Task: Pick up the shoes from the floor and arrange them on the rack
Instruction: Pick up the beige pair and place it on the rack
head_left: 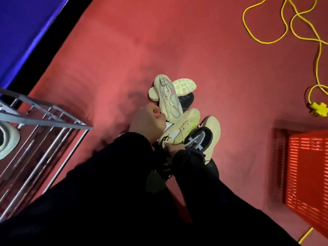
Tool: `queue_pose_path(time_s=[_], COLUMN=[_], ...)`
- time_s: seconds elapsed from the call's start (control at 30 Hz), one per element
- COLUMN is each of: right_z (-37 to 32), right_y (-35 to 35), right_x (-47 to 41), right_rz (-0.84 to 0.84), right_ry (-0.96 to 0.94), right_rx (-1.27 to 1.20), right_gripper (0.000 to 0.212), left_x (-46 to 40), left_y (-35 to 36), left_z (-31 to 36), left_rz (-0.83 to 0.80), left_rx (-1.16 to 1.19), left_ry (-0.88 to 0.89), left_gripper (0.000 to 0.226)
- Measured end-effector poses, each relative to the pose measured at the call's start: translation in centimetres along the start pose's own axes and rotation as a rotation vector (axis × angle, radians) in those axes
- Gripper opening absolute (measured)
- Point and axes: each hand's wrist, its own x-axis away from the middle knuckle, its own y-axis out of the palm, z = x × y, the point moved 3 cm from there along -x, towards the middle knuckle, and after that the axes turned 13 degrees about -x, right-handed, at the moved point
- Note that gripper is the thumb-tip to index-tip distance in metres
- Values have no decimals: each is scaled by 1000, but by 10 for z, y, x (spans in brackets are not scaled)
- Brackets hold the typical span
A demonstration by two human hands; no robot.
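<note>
Dim, red-tinted light; motion blur softens rack [44, 119] and sleeves; wide-angle bending at edges.

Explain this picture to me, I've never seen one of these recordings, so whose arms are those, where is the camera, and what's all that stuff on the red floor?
There is no machine here: a person wears one camera on the head, looking down at their own arms in dark sleeves. On the red floor lies a pile of sneakers. The left hand grips a pale cream sneaker lifted from the pile. The right hand is mostly hidden behind its sleeve, down among the laces of a cream and neon sneaker, beside a black and white sneaker. At the left stands the metal shoe rack, with one shoe on it. A yellow cable and a red crate lie at the right.
</note>
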Motion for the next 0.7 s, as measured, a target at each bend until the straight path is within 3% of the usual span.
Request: queue_pose_path(time_s=[0.13,0.23,0.33,0.43,0.5,0.6,0.7], right_z=[-7,-12,-4,16,21,7,-12], right_y=[-7,-18,-35,-54,-61,-64,-67], right_x=[21,46,86,129,150,161,157], right_rz=[-121,-142,-104,-181,-258,-327,-378], right_ry=[90,103,4,-50,-97,-233,-333], right_rx=[-268,-526,-622,-630,-624,-596,-556], right_gripper=[79,49,50,36,26,20,32], left_x=[0,1,1,9,17,32,33], left_y=[5,5,15,25,33,50,54], left_z=[0,8,14,18,18,20,24], left_rz=[-82,-84,-161,-354,-503,-743,-740], left_rx=[-18,-30,-74,-119,-116,76,132], left_ry=[-8,-11,-57,-96,-122,30,161], left_gripper=[29,43,30,37,54,75,32])
